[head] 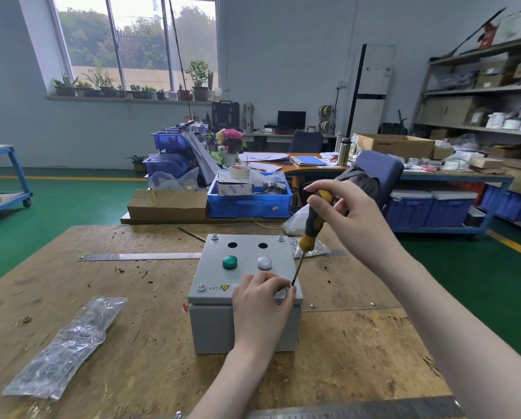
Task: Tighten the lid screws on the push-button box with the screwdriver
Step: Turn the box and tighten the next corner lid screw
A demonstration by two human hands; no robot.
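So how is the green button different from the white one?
The green button is dark green and sits on the box's left side; the white button is pale with a silvery ring and sits nearer the screwdriver. Both are round, similar in size, side by side on the grey lid.

Head view, single, wide-angle: looks forward and down across wooden workbench (pixel 138 352), hands close below; far shelving (pixel 482 89) bends, probably from lens distortion.

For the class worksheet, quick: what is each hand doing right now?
Left hand: fingers pinch the screw at the box corner.
Right hand: grips the screwdriver.
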